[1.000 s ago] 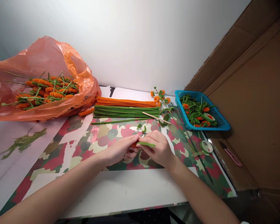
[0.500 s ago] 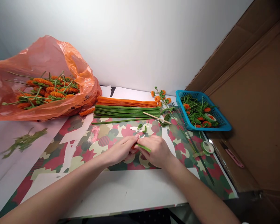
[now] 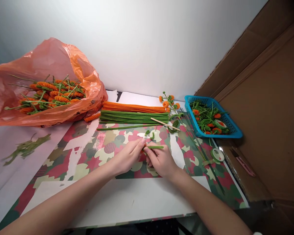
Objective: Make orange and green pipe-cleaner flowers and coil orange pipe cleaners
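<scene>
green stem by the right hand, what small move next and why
Perhaps wrap the green stem round the orange piece: the stem's end juts out loose past the right hand, and the left hand is close enough to steady the orange.

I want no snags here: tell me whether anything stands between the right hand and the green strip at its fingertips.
Nothing visible does: the right hand touches the green strip directly. The wooden stick lies farther back, out of the way.

Light is washing the white wall (image 3: 142, 45), glinting on the orange bag (image 3: 89, 82) and leaving the cardboard (image 3: 264, 98) dim.
</scene>
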The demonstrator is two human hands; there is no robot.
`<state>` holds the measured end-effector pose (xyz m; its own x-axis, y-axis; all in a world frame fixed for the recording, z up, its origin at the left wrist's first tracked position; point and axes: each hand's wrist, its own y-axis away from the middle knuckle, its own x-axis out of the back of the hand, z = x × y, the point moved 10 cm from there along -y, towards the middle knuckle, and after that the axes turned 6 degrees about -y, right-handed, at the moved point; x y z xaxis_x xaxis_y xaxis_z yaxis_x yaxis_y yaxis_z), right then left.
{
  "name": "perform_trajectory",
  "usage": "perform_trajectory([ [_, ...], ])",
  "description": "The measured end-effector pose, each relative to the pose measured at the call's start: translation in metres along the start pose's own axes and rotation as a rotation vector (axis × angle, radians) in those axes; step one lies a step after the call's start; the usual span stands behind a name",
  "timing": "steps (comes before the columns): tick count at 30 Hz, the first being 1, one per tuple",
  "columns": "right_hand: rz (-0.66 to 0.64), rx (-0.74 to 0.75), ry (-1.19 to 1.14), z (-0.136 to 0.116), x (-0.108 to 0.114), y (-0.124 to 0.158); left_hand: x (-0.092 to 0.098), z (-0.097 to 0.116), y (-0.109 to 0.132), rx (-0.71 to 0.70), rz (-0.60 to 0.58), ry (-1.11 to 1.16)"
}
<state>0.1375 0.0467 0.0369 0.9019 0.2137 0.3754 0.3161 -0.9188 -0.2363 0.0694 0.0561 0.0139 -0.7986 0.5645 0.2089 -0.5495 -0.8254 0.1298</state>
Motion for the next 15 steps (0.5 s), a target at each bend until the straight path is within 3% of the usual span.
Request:
perform_trajectory([
  [7, 0.054, -0.044, -0.029, 0.006, 0.012, 0.0, 0.007, 0.005, 0.004, -0.045, -0.046, -0.128],
  [15, 0.058, -0.239, -0.293, 0.03, 0.007, 0.005, 0.008, 0.021, 0.0, -0.253, 0.005, -0.378],
])
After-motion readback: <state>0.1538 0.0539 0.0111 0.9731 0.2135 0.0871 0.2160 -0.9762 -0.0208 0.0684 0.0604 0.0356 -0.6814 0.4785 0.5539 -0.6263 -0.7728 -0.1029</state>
